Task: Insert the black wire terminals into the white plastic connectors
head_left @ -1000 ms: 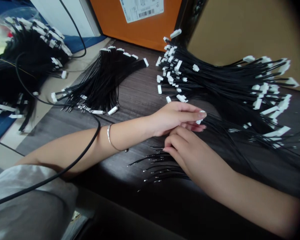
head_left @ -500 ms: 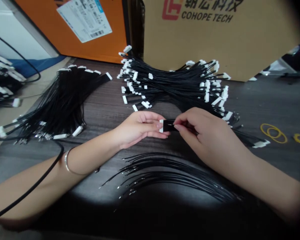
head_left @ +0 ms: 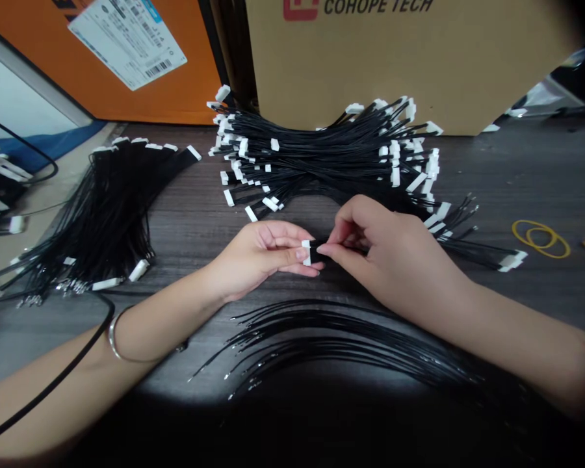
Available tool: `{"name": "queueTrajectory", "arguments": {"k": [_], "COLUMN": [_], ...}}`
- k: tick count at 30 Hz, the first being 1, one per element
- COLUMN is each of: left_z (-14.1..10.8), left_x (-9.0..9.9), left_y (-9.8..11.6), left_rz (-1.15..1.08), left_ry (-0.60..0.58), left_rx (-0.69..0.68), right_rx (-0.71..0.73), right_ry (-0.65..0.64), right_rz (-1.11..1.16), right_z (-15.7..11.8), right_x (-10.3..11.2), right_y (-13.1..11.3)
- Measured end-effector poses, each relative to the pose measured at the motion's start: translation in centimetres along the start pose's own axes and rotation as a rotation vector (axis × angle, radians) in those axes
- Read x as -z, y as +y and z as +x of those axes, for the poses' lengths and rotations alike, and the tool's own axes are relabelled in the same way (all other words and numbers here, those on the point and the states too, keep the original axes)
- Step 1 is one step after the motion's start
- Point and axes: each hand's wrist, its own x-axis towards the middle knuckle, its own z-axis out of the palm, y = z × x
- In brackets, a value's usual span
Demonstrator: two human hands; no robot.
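So, L hand pinches conn.; box: "COHOPE TECH".

From a distance I watch one feed, worn on the head, facing forward and down across the tabletop, near enough that left hand and right hand sit mid-view, cardboard box cropped toward one o'clock.

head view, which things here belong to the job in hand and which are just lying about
Likely the job:
white connector in left hand
black wires pinched by right hand
loose metal-tipped wires
piles of connector-ended wires

Likely just lying about:
yellow rubber bands
orange box
COHOPE TECH cardboard box
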Motion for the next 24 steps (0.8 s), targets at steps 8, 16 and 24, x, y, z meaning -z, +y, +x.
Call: {"name": "queueTrajectory", "arguments": {"k": [8,16,24], "left_z": [-0.1,-1.9,0.7], "left_x": [-0.5,-2.1,-8.9], "left_y": [-0.4,3.4,3.3], "left_rz": [0.097,0.094,0.453], "left_ry": [0.007,0.157,-0.069], "left_rx": [-0.015,-0.380,-0.455], "right_rx": [0.058,0.097,0.060], "right_ry": [-0.081,-0.086,0.464], "right_rz": [-0.048,-0.351,0.852], "right_z": [0.1,0.1,1.4], "right_x": [-0.1,5.3,8.5], "right_y": [0.4,2.4,-0.2]}}
